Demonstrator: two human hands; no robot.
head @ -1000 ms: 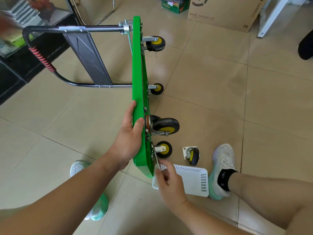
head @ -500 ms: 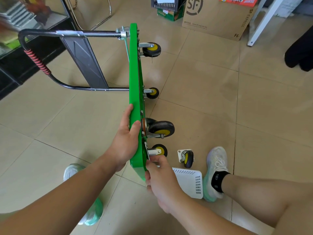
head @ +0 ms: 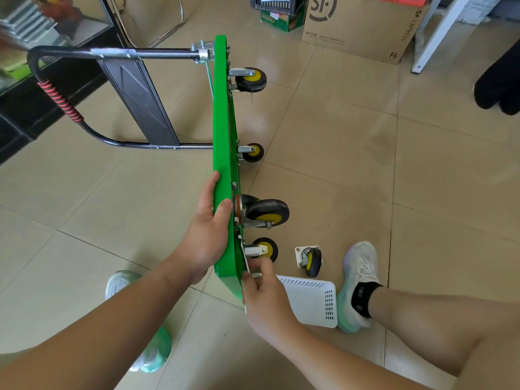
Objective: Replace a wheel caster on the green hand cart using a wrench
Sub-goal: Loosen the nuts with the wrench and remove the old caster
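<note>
The left hand (head: 206, 235) clasps the edge of the green flat cart deck (head: 222, 108). Its fingers lie straight along one face, its thumb hooks over the rim, and its forearm reaches in from lower left. Just below and to its right, the right hand (head: 267, 299) pinches a thin silver wrench (head: 245, 257) in curled fingertips (head: 260, 266), wrist slightly bent.
</note>
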